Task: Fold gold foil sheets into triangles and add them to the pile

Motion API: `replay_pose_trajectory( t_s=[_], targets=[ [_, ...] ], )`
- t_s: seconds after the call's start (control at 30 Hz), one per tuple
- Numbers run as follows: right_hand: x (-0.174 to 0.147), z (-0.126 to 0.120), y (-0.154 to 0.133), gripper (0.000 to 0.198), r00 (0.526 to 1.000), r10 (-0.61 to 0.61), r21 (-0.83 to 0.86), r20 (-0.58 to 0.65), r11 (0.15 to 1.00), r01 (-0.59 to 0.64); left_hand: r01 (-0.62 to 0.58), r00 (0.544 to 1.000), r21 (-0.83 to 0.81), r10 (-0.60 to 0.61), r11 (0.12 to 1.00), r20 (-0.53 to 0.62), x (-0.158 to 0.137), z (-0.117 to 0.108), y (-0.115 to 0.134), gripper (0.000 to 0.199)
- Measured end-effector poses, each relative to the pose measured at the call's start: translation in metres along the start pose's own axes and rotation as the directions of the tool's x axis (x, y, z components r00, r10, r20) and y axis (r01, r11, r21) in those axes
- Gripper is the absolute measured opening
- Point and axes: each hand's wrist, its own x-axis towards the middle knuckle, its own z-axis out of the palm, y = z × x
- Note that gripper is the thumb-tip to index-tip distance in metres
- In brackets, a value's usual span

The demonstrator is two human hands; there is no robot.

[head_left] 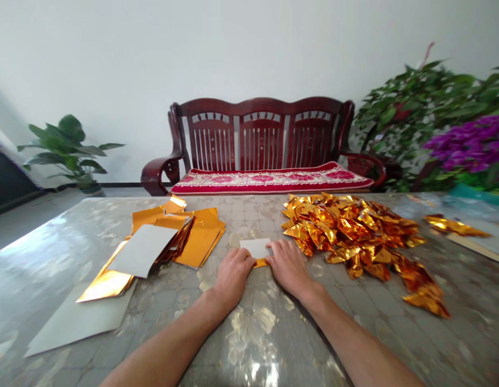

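A small sheet of gold foil paper [255, 246] lies on the table between my hands, white side up. Its near edge is folded over and shows a gold strip. At the left end of that fold, my left hand [234, 270] pinches the paper with bent fingers. My right hand [289, 264] grips the right end, thumb at the fold and fingers on the sheet. To the left lies a loose stack of gold foil sheets [199, 236], with a white-backed sheet [145, 250] on top. A heap of folded gold foil pieces [346, 226] spreads out on the right.
The patterned table [249, 328] is glossy. A large pale sheet [84, 317] lies at its left. Clear plastic and a teal item [479, 194] sit at the far right. Behind the table stand a wooden bench [259, 134], a potted plant [70, 145] and purple flowers [471, 142].
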Motion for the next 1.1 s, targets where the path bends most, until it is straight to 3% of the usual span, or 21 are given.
replay_pose_trajectory(
  t_s=[0.3,0.77,0.97,1.1],
  targets=[
    [-0.004,0.010,-0.012,0.049,0.998,0.045,0.016,-0.040,0.999,-0.044,-0.053,0.986,0.202,0.019,0.978,0.164,-0.004,-0.006,0.019,0.014],
    [-0.002,0.013,0.009,0.048,0.999,0.039,0.007,0.025,0.999,-0.039,-0.028,0.964,0.303,-0.054,0.952,0.259,-0.011,-0.018,0.037,0.019],
    [-0.003,0.015,0.019,0.044,0.999,0.017,0.040,-0.028,0.999,-0.016,-0.040,0.972,0.370,-0.049,0.928,0.228,-0.016,-0.013,0.038,0.019],
    [-0.003,0.014,0.024,0.033,0.986,-0.130,0.093,-0.103,0.986,0.140,-0.050,0.986,0.361,-0.012,0.931,0.165,-0.015,-0.008,0.030,0.018]
  ],
)
